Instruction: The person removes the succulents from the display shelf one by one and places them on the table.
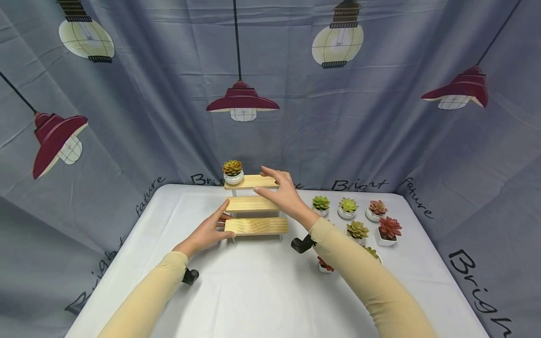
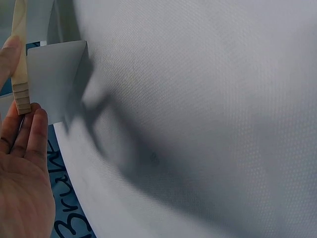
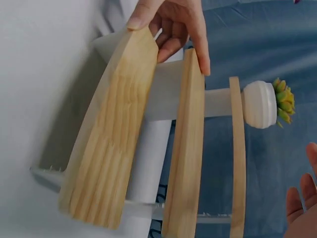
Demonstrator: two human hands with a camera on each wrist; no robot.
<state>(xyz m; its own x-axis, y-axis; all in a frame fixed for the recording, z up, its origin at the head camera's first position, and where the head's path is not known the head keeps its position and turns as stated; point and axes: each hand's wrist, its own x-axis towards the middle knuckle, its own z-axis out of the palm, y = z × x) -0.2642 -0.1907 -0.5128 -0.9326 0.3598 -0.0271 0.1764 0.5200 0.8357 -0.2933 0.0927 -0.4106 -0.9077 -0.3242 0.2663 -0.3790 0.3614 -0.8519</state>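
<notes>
A three-tier wooden plant stand (image 1: 256, 226) with pale boards and white side supports stands toward the back of the table. My left hand (image 1: 207, 231) holds its left end, thumb at the lowest board. In the right wrist view, the index finger of that left hand (image 3: 171, 22) reaches the end of the middle board. A yellow-green succulent in a round white pot (image 1: 233, 172) sits at the left end of the top board. My right hand (image 1: 287, 193) hovers by the stand's right side, thumb and fingers spread, with nothing between them.
Several small potted succulents stand on the right of the table, among them a green one (image 1: 348, 206) and a red one in a square pot (image 1: 388, 230). My right forearm partly covers some. A grey-blue printed curtain (image 1: 296, 131) hangs behind the white tabletop (image 1: 249, 291).
</notes>
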